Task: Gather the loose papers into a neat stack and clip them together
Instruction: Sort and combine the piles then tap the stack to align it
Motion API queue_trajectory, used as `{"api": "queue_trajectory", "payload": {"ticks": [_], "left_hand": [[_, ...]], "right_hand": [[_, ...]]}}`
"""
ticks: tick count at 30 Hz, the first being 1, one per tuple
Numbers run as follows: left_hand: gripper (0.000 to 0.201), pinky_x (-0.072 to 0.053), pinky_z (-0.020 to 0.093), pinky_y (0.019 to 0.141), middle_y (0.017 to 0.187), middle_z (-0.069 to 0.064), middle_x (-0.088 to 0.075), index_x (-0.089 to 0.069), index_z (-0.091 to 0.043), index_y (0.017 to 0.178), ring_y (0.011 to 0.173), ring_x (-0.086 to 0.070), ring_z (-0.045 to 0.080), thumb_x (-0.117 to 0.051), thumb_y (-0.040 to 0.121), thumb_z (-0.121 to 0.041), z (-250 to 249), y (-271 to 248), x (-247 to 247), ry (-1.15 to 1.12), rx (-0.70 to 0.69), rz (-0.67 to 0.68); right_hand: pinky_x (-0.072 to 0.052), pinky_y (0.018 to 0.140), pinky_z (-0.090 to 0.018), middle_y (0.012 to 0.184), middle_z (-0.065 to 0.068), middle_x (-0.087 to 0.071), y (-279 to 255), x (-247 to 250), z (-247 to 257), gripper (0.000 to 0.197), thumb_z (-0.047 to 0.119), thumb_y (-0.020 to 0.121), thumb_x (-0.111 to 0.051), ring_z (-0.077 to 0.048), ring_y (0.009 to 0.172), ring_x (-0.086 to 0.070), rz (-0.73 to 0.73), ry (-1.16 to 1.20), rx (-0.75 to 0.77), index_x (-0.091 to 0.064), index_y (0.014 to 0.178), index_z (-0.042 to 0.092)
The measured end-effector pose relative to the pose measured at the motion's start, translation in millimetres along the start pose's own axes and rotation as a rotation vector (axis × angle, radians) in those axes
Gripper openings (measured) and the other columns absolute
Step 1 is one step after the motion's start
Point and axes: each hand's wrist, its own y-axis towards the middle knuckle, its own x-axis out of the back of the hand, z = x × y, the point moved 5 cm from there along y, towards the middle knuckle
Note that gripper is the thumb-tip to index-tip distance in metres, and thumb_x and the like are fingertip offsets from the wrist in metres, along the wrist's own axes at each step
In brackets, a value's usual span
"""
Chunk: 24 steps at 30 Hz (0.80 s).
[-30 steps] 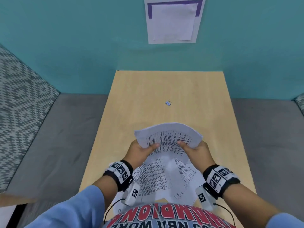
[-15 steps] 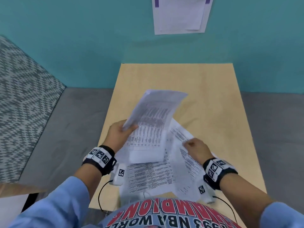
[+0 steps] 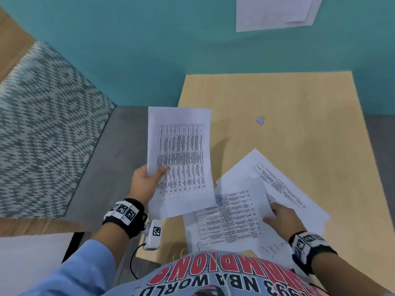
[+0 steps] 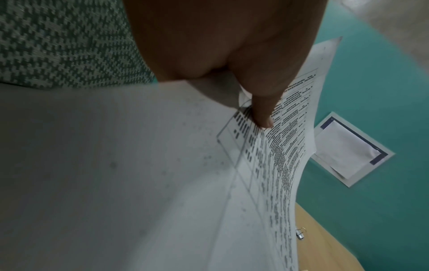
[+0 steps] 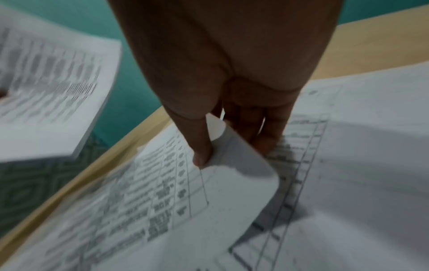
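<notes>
My left hand (image 3: pixel 147 180) holds a bundle of printed sheets (image 3: pixel 181 159) up over the table's left edge, thumb (image 4: pixel 262 110) on top and fingers underneath. More printed papers (image 3: pixel 245 212) lie fanned out on the wooden table (image 3: pixel 299 99) in front of me. My right hand (image 3: pixel 280 216) is down on these, pinching up the curled edge of one sheet (image 5: pixel 232 174) between thumb and fingers. A small binder clip (image 3: pixel 260 120) lies alone further back on the table, also seen past the held sheets in the left wrist view as the clip (image 4: pixel 300 233).
A teal wall (image 3: pixel 149 50) rises behind the table with a paper notice (image 3: pixel 275 11) stuck on it. A grey patterned cushion (image 3: pixel 42 124) and grey seat lie to the left. Bare table surrounds the clip.
My left hand has carried the held bundle leftward, off over the table edge. The right hand let go of that bundle and dropped onto the papers on the table, taking hold of one.
</notes>
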Motion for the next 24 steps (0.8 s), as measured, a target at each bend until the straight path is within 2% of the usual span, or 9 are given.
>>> {"api": "queue_trajectory", "payload": {"ticks": [3, 7, 9, 10, 13, 16, 18, 22, 24], "left_hand": [[0.017, -0.063, 0.039, 0.079, 0.089, -0.001, -0.085, -0.079, -0.016, 0.098, 0.076, -0.076, 0.009, -0.084, 0.091, -0.03, 2.0, 4.2, -1.2, 0.007, -0.003, 0.028], [0.024, -0.06, 0.034, 0.076, 0.095, 0.01, -0.082, -0.078, -0.008, 0.1, 0.08, -0.072, 0.019, -0.082, 0.092, -0.031, 1.1, 5.4, -5.9, -0.011, -0.033, 0.049], [0.023, -0.056, 0.029, 0.073, 0.092, 0.002, -0.08, -0.077, -0.009, 0.102, 0.076, -0.071, 0.014, -0.081, 0.093, -0.03, 0.5, 5.5, -8.5, -0.018, -0.041, 0.052], [0.021, -0.056, 0.027, 0.073, 0.091, -0.002, -0.08, -0.078, -0.011, 0.103, 0.074, -0.072, 0.009, -0.081, 0.093, -0.03, -0.1, 5.1, -9.8, -0.026, -0.039, 0.051], [0.018, -0.059, 0.031, 0.078, 0.087, -0.004, -0.084, -0.079, -0.015, 0.103, 0.078, -0.077, 0.006, -0.082, 0.092, -0.029, -1.3, 0.2, -13.0, -0.048, -0.037, 0.044], [0.026, -0.062, 0.041, 0.089, 0.102, -0.002, -0.086, -0.08, -0.017, 0.109, 0.097, -0.08, 0.022, -0.084, 0.091, -0.035, 2.0, -5.9, -14.6, -0.079, -0.006, 0.038], [0.025, -0.063, 0.043, 0.091, 0.102, -0.001, -0.086, -0.08, -0.019, 0.106, 0.099, -0.08, 0.026, -0.085, 0.089, -0.038, 4.0, -10.1, -14.7, -0.075, 0.001, 0.039], [0.021, -0.059, 0.037, 0.074, 0.086, 0.001, -0.078, -0.077, -0.014, 0.093, 0.079, -0.071, 0.02, -0.084, 0.09, -0.034, 4.6, -22.3, -12.1, -0.04, 0.006, 0.024], [0.029, -0.058, 0.035, 0.071, 0.084, 0.005, -0.073, -0.075, -0.003, 0.095, 0.076, -0.066, 0.02, -0.084, 0.091, -0.031, 9.2, -27.6, -9.5, -0.043, 0.01, 0.012]], "right_hand": [[-0.03, 0.056, -0.031, 0.057, 0.006, -0.042, 1.1, 39.9, -13.4, 0.039, 0.016, 0.087, -0.077, -0.017, 0.058, -0.042, -0.066, 0.107, 0.023, -0.049, 0.062, 0.026], [-0.046, 0.069, -0.033, 0.076, -0.003, -0.074, 1.8, 113.4, -27.8, 0.009, 0.014, 0.085, -0.083, -0.019, 0.069, -0.06, -0.067, 0.308, 0.055, -0.075, 0.089, 0.014], [-0.058, 0.078, -0.039, 0.097, -0.006, -0.081, -2.0, 151.5, -24.6, 0.027, 0.003, 0.085, -0.081, -0.02, 0.083, -0.072, -0.13, 0.542, 0.082, -0.076, 0.107, 0.019], [-0.061, 0.079, -0.033, 0.101, -0.003, -0.08, -5.1, 170.9, -20.6, 0.03, 0.003, 0.085, -0.081, -0.014, 0.086, -0.074, -0.212, 0.635, 0.1, -0.075, 0.11, 0.019], [-0.056, 0.065, -0.013, 0.09, 0.009, -0.076, -12.4, 207.0, -13.5, 0.024, 0.029, 0.076, -0.087, -0.002, 0.073, -0.067, -0.462, 0.819, 0.133, -0.077, 0.097, 0.024], [-0.053, 0.06, -0.02, 0.092, 0.005, -0.077, -13.1, 212.1, -3.3, 0.01, 0.03, 0.081, -0.086, -0.006, 0.071, -0.064, -0.546, 0.735, 0.145, -0.079, 0.089, 0.029], [-0.054, 0.072, -0.031, 0.101, 0.003, -0.078, -8.7, 211.4, 10.3, 0.005, 0.025, 0.09, -0.079, -0.017, 0.08, -0.068, -0.429, 0.522, 0.172, -0.081, 0.093, 0.028], [-0.047, 0.061, -0.014, 0.08, 0.006, -0.08, 4.3, 202.4, 33.6, 0.009, 0.02, 0.089, -0.079, -0.003, 0.061, -0.066, -0.087, 0.292, 0.172, -0.081, 0.093, 0.028], [-0.051, 0.068, -0.018, 0.096, -0.003, -0.082, 8.9, 197.6, 46.3, 0.012, 0.019, 0.087, -0.082, -0.01, 0.076, -0.071, 0.035, 0.284, 0.179, -0.083, 0.094, 0.028]]}}
